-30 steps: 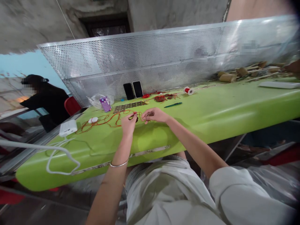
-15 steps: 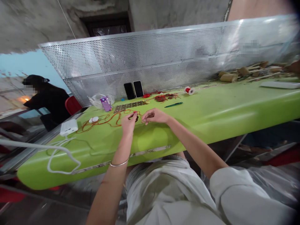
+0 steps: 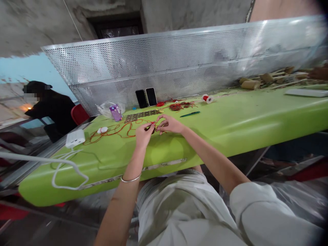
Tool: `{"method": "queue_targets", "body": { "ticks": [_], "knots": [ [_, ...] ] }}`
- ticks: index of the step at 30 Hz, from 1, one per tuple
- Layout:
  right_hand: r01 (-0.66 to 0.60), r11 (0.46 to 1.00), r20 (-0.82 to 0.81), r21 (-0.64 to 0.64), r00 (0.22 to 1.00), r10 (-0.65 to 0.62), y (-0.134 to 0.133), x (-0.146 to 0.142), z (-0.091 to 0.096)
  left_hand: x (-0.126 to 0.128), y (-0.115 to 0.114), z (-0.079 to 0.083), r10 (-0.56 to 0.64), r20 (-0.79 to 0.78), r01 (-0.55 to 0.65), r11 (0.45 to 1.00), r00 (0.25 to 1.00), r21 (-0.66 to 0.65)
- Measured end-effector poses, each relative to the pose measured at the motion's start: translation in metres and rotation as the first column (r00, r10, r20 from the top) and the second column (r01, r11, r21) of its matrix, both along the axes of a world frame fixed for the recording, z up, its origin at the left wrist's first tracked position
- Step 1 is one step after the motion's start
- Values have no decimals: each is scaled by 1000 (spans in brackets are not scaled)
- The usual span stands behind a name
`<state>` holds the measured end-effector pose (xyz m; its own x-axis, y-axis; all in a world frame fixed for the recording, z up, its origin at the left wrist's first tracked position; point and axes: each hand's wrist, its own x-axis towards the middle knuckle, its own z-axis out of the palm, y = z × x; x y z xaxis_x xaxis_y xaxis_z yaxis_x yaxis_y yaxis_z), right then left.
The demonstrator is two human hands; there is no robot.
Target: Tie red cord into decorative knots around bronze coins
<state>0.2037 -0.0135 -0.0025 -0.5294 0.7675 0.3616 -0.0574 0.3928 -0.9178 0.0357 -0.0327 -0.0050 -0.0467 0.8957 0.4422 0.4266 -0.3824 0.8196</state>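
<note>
My left hand [image 3: 144, 134] is closed in a pinch on a red cord [image 3: 153, 123] over the front part of the green table. A small dark round piece, perhaps a coin, hangs under its fingertips, partly hidden. Close against it, my right hand [image 3: 169, 124] has its fingers bent around the cord's strands; the exact grip is too small to make out fully. Long orange-red cord [image 3: 124, 129] trails leftward from the left hand across the tabletop. Behind the hands lies a row of dark coin-like discs [image 3: 142, 115].
On the green table [image 3: 230, 119] are a purple box [image 3: 115, 112], two phones [image 3: 151, 97], a green pen [image 3: 190, 114], a red thread spool [image 3: 207, 98], a bundle of red cords [image 3: 176, 106] and a white power strip [image 3: 75, 138]. A perforated metal panel [image 3: 166, 65] stands behind. A person [image 3: 51, 109] sits left.
My left hand has shifted slightly right with the red cord. My right hand's index finger has risen and reached over the cord, bringing both hands closer together.
</note>
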Motion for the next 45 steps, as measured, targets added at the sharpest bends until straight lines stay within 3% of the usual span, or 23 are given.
{"method": "queue_targets", "body": {
  "ticks": [9, 19, 24, 27, 30, 35, 40, 45],
  "knots": [
    [7, 999, 82, -52, 997, -2, 1, 3, 3, 6, -10, 1, -18, -251, 57, 987, 968, 149],
    [-30, 999, 31, -17, 999, 31, -4, 5, 6, 7, -10, 3, -15, -336, 79, 981, 942, 176],
    [142, 987, -161, 73, 978, -129, 0, 5, 7, 7, -11, 3, -16, -335, 73, 985, 942, 157],
    [310, 946, -364, 94, 895, -257, 7, 10, 12, 7, -10, 2, -17, -312, 63, 988, 950, 138],
    [408, 910, -523, 76, 793, -312, 15, 24, 29, 6, -11, 1, -52, -297, 84, 992, 954, 95],
    [498, 854, -702, 151, 662, -262, 18, 52, 81, 6, -13, 1, -111, -255, 125, 991, 961, 40],
    [439, 853, -567, 282, 793, -220, 11, 51, 122, 8, -16, 4, -159, -229, 160, 987, 960, -16],
    [403, 866, -421, 297, 869, -260, 28, 20, 135, 8, -12, 2, -224, -169, 210, 973, 960, -97]
  ]
}}
